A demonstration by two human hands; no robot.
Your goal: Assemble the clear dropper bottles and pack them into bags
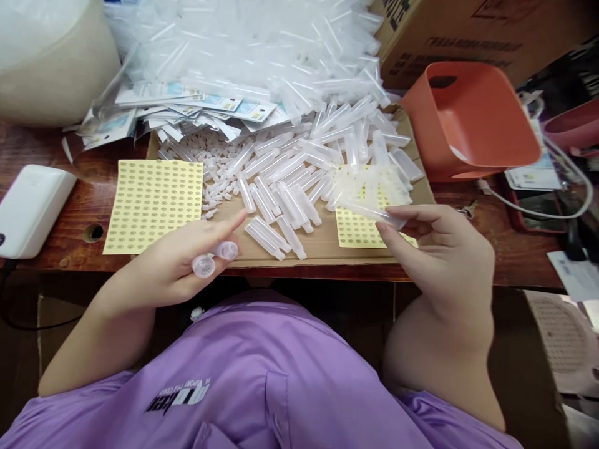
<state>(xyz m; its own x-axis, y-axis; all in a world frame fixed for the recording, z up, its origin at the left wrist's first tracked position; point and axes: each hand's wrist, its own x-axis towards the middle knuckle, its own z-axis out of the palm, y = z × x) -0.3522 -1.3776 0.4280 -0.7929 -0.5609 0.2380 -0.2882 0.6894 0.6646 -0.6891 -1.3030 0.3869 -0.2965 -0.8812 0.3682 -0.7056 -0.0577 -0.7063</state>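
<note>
My left hand [173,259] is closed around two clear plastic tubes [203,266], their round ends toward me with small dark markings on them. Between thumb and fingers, my right hand [442,259] pinches another clear plastic tube [367,210] lengthwise. That tube is above a yellow sticker sheet [358,232], which more tubes partly cover. Beside my left hand lies a second yellow sticker sheet [152,202] with rows of small oval labels. Loose tubes [285,199] are spread over the cardboard [327,254] between my hands, and small white plastic pieces [215,153] lie behind them.
At the back rises a large heap of clear tubes [262,43], with printed cards [201,103] in front. An orange bin [486,118] and a cardboard box [458,37] stand at right. A white power bank [35,209] and a pale round container [56,68] are at left.
</note>
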